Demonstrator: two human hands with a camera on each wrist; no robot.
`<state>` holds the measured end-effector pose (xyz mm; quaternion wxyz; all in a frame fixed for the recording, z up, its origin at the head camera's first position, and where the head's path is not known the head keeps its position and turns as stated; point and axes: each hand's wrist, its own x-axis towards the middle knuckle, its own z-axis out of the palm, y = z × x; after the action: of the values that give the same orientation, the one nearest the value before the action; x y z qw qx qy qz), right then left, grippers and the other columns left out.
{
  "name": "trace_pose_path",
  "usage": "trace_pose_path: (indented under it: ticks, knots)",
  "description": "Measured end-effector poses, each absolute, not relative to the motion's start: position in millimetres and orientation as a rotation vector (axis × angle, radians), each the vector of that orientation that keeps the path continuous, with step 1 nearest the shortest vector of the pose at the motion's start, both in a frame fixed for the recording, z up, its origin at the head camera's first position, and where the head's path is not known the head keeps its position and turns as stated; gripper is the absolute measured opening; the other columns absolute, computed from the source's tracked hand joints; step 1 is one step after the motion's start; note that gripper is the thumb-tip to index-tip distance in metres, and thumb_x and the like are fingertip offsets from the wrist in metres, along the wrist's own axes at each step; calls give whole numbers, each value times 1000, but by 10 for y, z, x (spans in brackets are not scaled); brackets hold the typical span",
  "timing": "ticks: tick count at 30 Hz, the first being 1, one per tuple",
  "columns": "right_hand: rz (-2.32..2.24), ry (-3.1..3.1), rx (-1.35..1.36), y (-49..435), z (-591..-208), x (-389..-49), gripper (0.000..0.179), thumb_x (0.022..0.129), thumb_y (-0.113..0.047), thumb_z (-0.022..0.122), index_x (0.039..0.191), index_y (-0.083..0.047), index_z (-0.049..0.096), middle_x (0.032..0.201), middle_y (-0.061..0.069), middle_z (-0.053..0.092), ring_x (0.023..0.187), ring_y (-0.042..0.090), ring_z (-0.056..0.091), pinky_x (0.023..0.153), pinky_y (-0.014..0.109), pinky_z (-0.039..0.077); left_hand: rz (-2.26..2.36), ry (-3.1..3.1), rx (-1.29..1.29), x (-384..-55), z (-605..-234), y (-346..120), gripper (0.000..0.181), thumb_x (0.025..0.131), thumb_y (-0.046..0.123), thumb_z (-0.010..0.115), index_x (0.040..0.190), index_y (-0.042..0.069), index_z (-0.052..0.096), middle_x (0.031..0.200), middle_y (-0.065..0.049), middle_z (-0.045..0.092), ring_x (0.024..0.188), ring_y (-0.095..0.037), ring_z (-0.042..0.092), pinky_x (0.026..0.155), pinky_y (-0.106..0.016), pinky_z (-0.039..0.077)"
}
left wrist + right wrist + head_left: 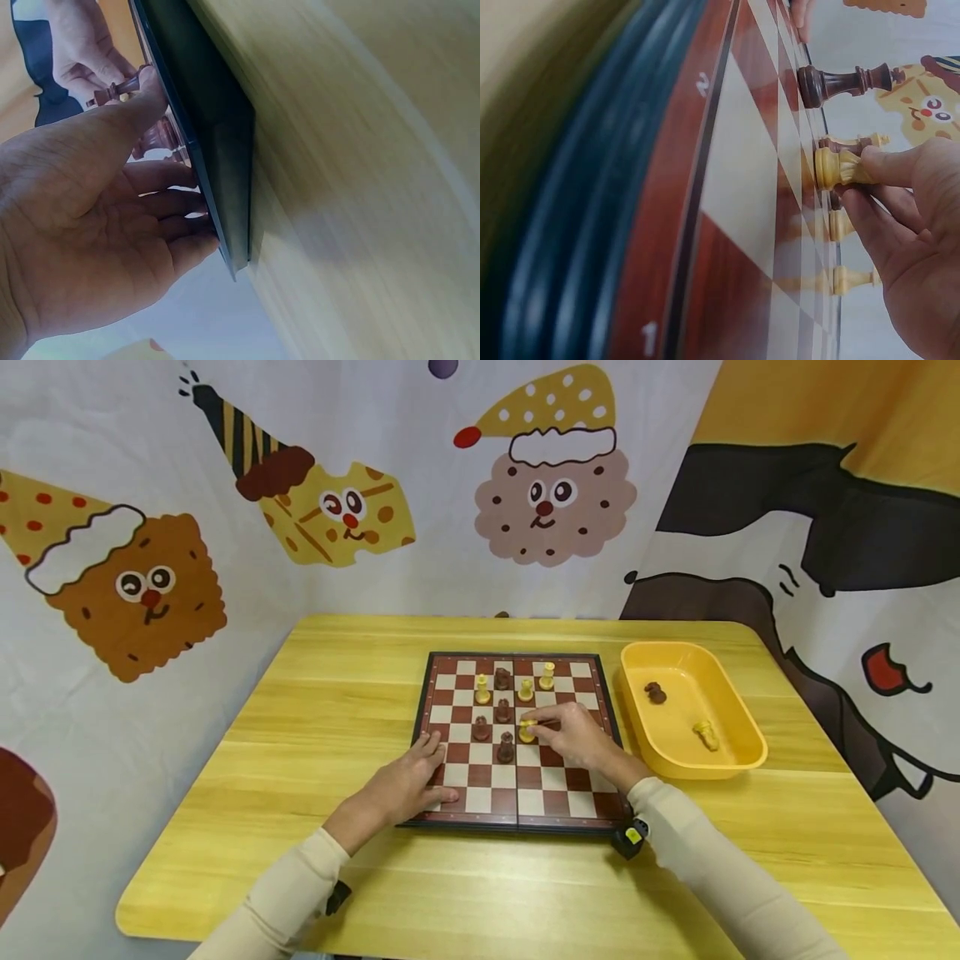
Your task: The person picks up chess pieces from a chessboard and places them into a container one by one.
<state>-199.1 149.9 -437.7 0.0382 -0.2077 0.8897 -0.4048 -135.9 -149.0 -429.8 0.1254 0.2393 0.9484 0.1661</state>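
Currently, right hand (577, 735) pinches yellow piece (527, 734) on or just above chessboard (555, 802), near centre; left hand (401, 785) lies spread at left edge, holding nothing. Risk: sideways finger drift could topple tall dark piece (506, 748) nearby.

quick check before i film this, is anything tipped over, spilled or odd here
Only mildly: the pale chess piece lies on its side in the yellow tray, unlike the upright pieces on the chessboard. Nothing looks spilled or damaged.
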Motion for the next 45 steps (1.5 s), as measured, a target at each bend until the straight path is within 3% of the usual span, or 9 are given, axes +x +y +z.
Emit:
trace_pose_path:
  ticks: [3,10,17,22,28,33,43,45]
  knots:
    - [-1244,2738,-647,1528,-4370,-1987,23,97,-10,72,118,-4,76,120,11,72,54,8,47,43,24,38,481,2762,704,-1363,-4303,-1476,82,96,43,69,151,-9,39,162,-27,22,150,-41,19,115,-52,31]
    - [-1346,2800,-690,1629,-4259,-1999,23,98,-13,71,119,-4,77,120,13,71,37,10,32,37,25,33,453,2759,714,-1377,-4296,-1430,81,97,43,68,151,-10,38,162,-27,21,150,-41,19,115,-52,31]
    - [-1297,2834,-704,1723,-4200,-2004,21,97,-12,73,116,-4,78,114,12,74,38,6,36,39,24,33,412,2756,740,-1387,-4289,-1406,79,98,41,67,150,-11,38,161,-29,22,149,-42,20,115,-52,32]
    - [-1264,2840,-672,1780,-4203,-1995,21,97,-13,73,116,-4,78,112,12,74,37,6,30,39,25,30,419,2754,756,-1394,-4292,-1398,78,99,40,67,150,-12,39,160,-30,23,149,-43,20,114,-53,32]
    - [-1296,2861,-687,1884,-4160,-1990,20,95,-9,74,114,-3,78,114,12,74,53,9,46,43,25,33,432,2755,760,-1401,-4288,-1378,78,99,38,68,150,-13,39,160,-31,24,149,-43,21,114,-53,32]
    - [-1281,2899,-681,2019,-4152,-1959,20,96,-8,73,115,-2,77,115,13,73,57,13,53,47,26,39,469,2744,770,-1389,-4293,-1375,77,98,37,68,149,-13,39,159,-32,24,149,-44,21,114,-54,32]
    - [-1313,2857,-587,2156,-4093,-1947,22,99,-13,70,118,-4,76,111,13,74,53,21,55,44,26,40,486,2772,748,-1321,-4316,-1502,78,98,40,67,149,-14,39,160,-31,21,149,-44,20,113,-54,33]
    - [-1317,2879,-564,2227,-4068,-1938,21,98,-11,71,118,-4,76,110,14,74,61,22,63,47,25,45,501,2765,769,-1328,-4316,-1495,78,99,39,67,149,-14,39,160,-32,21,149,-44,20,114,-54,32]
